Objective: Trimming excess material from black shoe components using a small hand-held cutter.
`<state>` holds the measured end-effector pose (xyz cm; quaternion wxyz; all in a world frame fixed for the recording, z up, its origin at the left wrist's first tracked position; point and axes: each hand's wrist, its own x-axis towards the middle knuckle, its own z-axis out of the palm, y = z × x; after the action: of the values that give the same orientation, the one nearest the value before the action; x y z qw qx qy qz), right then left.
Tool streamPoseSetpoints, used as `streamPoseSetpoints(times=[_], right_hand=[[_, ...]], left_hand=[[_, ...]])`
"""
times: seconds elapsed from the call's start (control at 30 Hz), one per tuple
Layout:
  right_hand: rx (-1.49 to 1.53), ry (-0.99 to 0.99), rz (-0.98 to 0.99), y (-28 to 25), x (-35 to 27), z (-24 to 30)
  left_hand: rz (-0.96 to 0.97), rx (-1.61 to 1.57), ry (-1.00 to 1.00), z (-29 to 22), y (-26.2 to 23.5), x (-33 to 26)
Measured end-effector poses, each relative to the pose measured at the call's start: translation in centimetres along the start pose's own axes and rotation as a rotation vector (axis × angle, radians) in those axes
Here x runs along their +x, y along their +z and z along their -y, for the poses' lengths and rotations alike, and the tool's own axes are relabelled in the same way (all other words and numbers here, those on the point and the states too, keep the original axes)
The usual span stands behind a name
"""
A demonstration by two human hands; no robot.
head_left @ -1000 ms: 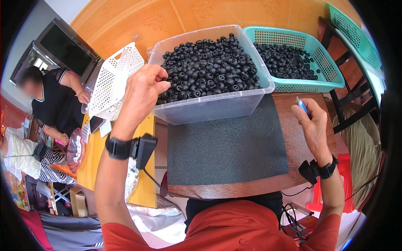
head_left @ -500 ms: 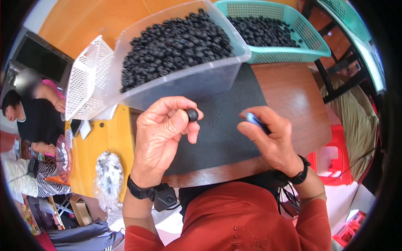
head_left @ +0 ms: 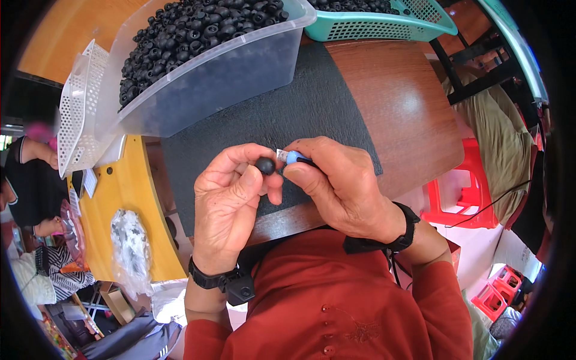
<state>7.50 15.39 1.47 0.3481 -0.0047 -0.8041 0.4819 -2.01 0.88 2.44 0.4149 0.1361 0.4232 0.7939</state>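
My left hand point(head_left: 225, 198) pinches a small round black piece point(head_left: 266, 165) between thumb and fingertips, above the near part of a dark mat point(head_left: 240, 126). My right hand point(head_left: 345, 186) is closed around a small utility knife point(head_left: 295, 157) with a blue and black handle. Its short silvery blade points left, close beside the round piece; whether the two touch I cannot tell. Past my hands, a clear plastic bin point(head_left: 210, 72) holds a heap of similar black pieces point(head_left: 186, 36), several of them showing a hole.
A teal basket point(head_left: 372, 29) with more black pieces stands at the back right. White perforated basket point(head_left: 81, 114), yellow table point(head_left: 126, 198) and plastic bag point(head_left: 130, 249) are on the left, near another person point(head_left: 36, 180). A red stool point(head_left: 465, 186) stands right of the brown table point(head_left: 408, 102).
My right hand has moved left with the knife, bringing its blade up to the round black piece. My left hand keeps its pinch. The whole view has shifted, so the bins appear higher and further left.
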Motion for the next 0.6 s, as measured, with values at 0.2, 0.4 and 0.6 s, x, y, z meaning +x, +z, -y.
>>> streamPoseSetpoints(times=[0.2, 0.4, 0.6], right_hand=[[-0.073, -0.052, 0.019, 0.2, -0.4, 0.1], [-0.105, -0.069, 0.013, 0.5, -0.9, -0.2], [-0.129, -0.071, 0.019, 0.5, -1.0, -0.1]], left_hand=[[-0.068, -0.001, -0.008, 0.8, 0.0, -0.3], [-0.052, -0.045, -0.032, 1.3, -0.1, -0.6], [-0.071, -0.064, -0.046, 1.8, -0.2, -0.7]])
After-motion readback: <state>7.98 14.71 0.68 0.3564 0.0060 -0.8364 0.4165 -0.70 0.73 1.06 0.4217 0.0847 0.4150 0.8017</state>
